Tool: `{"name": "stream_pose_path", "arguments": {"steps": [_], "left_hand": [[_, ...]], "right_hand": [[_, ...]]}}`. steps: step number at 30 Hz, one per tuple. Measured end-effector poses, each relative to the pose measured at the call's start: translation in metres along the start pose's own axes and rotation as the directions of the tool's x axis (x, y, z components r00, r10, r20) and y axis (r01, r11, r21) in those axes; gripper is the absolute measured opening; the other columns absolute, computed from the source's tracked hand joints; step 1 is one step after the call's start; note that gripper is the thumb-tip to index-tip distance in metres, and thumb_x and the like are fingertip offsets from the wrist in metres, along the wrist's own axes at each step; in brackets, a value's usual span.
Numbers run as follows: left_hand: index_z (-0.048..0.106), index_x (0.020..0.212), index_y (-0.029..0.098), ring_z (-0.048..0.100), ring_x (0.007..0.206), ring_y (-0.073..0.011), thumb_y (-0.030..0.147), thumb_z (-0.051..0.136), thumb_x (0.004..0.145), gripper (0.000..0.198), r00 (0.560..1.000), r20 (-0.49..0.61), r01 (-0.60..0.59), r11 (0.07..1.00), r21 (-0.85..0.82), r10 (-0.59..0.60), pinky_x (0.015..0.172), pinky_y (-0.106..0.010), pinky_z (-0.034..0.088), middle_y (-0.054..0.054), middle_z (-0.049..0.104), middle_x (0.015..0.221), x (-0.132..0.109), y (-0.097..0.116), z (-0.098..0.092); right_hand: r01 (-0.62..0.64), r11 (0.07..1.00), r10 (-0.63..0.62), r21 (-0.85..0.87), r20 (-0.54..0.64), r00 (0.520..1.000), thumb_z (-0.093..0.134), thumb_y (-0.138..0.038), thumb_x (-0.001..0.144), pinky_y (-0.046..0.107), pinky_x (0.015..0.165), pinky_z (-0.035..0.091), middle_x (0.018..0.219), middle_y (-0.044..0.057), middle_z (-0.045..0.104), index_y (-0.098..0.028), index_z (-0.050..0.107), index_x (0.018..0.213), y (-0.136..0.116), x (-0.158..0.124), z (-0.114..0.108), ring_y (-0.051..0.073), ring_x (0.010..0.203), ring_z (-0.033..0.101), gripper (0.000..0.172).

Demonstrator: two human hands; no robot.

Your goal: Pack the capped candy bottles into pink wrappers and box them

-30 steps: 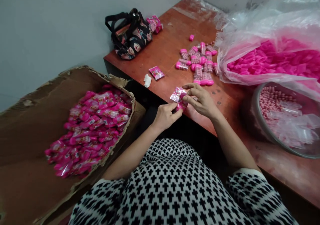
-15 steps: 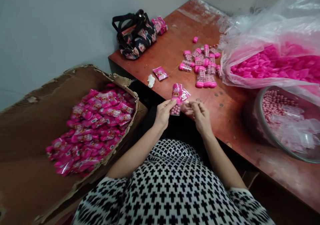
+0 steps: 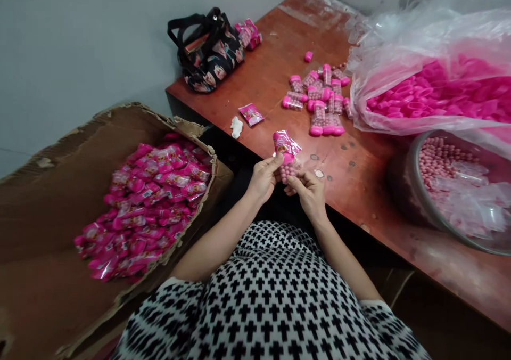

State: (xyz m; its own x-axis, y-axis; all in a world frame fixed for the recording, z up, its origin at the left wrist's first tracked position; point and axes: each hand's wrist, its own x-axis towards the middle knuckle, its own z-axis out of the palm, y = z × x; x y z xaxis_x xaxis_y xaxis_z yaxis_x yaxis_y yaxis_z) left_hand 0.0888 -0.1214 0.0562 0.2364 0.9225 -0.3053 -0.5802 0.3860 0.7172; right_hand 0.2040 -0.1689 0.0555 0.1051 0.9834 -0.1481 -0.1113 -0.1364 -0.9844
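Observation:
Over the near edge of the table, a small clear bottle of pink balls with a pink cap is between my hands. A shiny pink printed wrapper stands up at its cap end; I cannot tell how far it covers the bottle. My left hand pinches the bottle and wrapper from the left, thumb near the cap. My right hand is closed at the bottle's lower end, its thumb against it. Some fingertips are hidden behind. Beyond lie several capped bottles of pink balls and a flat pink packet.
At left stands a torn cardboard box with many wrapped pink packets. On the red-brown table are a floral handbag, a white scrap, a plastic bag of pink caps and a tub of balls and clear bottles.
My right hand has moved left and closed on the lower end of the bottle. My left hand keeps its hold, and the bottle and wrapper are tilted slightly. The view has shifted a little.

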Motion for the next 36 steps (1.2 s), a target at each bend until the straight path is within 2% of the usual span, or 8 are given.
{"name": "stream_pose_path", "arguments": {"steps": [10, 13, 16, 18, 23, 29, 32, 36], "left_hand": [[0.065, 0.062, 0.010, 0.055, 0.053, -0.0082, 0.032, 0.080, 0.056, 0.028, 0.987, -0.136, -0.074, 0.994, 0.084, 0.085, 0.054, -0.021, 0.046, -0.001, 0.061, 0.057, -0.007, 0.001, 0.014], [0.064, 0.062, 0.010, 0.054, 0.051, -0.0077, 0.033, 0.077, 0.061, 0.027, 0.988, -0.127, -0.083, 0.995, 0.053, 0.089, 0.050, -0.020, 0.043, -0.001, 0.060, 0.056, -0.012, -0.001, 0.014], [0.062, 0.062, 0.009, 0.055, 0.051, -0.0091, 0.034, 0.076, 0.063, 0.028, 1.000, -0.023, -0.019, 1.000, 0.016, 0.019, 0.050, -0.022, 0.044, -0.003, 0.061, 0.058, -0.013, -0.001, 0.007], [0.063, 0.067, 0.009, 0.059, 0.056, -0.0120, 0.034, 0.076, 0.064, 0.029, 0.999, 0.029, 0.026, 1.000, 0.011, -0.027, 0.055, -0.024, 0.047, -0.005, 0.064, 0.062, -0.013, 0.001, 0.000], [0.062, 0.074, 0.009, 0.065, 0.066, -0.0159, 0.044, 0.075, 0.063, 0.039, 0.997, -0.040, 0.059, 0.998, 0.009, -0.059, 0.060, -0.026, 0.050, -0.008, 0.068, 0.071, -0.009, 0.002, -0.003], [0.064, 0.069, 0.007, 0.064, 0.058, -0.0162, 0.036, 0.080, 0.058, 0.035, 0.997, -0.057, 0.061, 0.996, 0.069, -0.058, 0.055, -0.026, 0.049, -0.011, 0.070, 0.069, -0.004, 0.002, -0.001], [0.066, 0.077, 0.008, 0.067, 0.068, -0.0207, 0.035, 0.077, 0.062, 0.033, 0.996, 0.024, 0.082, 0.996, 0.036, -0.083, 0.059, -0.028, 0.051, -0.012, 0.071, 0.075, -0.005, -0.001, -0.007], [0.067, 0.080, 0.009, 0.068, 0.077, -0.0233, 0.039, 0.075, 0.064, 0.035, 0.995, 0.031, 0.091, 0.996, 0.025, -0.091, 0.065, -0.031, 0.053, -0.014, 0.072, 0.083, -0.008, -0.005, -0.010]], "right_hand": [[0.151, 0.980, -0.165, -0.129, -0.106, 0.981, 0.065, -0.036, 0.076, 0.025, 0.057, 0.055, 0.081, 0.002, 0.070, -0.018, 0.064, 0.095, 0.005, -0.004, 0.001, 0.010, 0.060, 0.062, 0.026], [0.071, 0.997, -0.070, 0.010, -0.085, 0.994, 0.067, -0.035, 0.074, 0.023, 0.049, 0.052, 0.072, 0.000, 0.069, -0.018, 0.064, 0.087, 0.005, -0.003, 0.001, 0.010, 0.052, 0.060, 0.022], [-0.083, 0.971, 0.087, 0.222, -0.011, 0.996, 0.066, -0.034, 0.073, 0.019, 0.038, 0.044, 0.062, -0.001, 0.066, -0.016, 0.062, 0.075, 0.005, -0.003, -0.002, 0.008, 0.041, 0.054, 0.018], [-0.113, 0.959, 0.117, 0.259, 0.000, 0.993, 0.066, -0.033, 0.073, 0.018, 0.037, 0.043, 0.061, -0.001, 0.066, -0.016, 0.061, 0.072, 0.005, -0.003, -0.003, 0.007, 0.040, 0.054, 0.018], [0.030, 1.000, -0.030, -0.002, -0.061, 0.998, 0.065, -0.037, 0.075, 0.021, 0.046, 0.049, 0.066, -0.002, 0.067, -0.018, 0.064, 0.084, 0.009, -0.011, -0.002, 0.009, 0.049, 0.058, 0.021], [0.165, 0.939, -0.188, -0.302, -0.049, 0.981, 0.061, -0.038, 0.080, 0.024, 0.052, 0.050, 0.075, 0.002, 0.068, -0.020, 0.065, 0.093, 0.015, -0.018, -0.001, 0.011, 0.056, 0.060, 0.022], [0.116, 0.979, -0.128, -0.165, -0.059, 0.990, 0.062, -0.037, 0.079, 0.023, 0.050, 0.050, 0.072, 0.000, 0.068, -0.020, 0.065, 0.090, 0.014, -0.019, 0.002, 0.010, 0.053, 0.059, 0.021], [-0.038, 0.990, 0.046, 0.137, -0.058, 0.997, 0.066, -0.036, 0.075, 0.020, 0.042, 0.047, 0.063, -0.002, 0.066, -0.018, 0.064, 0.081, 0.013, -0.016, 0.009, 0.009, 0.046, 0.056, 0.019]]}}
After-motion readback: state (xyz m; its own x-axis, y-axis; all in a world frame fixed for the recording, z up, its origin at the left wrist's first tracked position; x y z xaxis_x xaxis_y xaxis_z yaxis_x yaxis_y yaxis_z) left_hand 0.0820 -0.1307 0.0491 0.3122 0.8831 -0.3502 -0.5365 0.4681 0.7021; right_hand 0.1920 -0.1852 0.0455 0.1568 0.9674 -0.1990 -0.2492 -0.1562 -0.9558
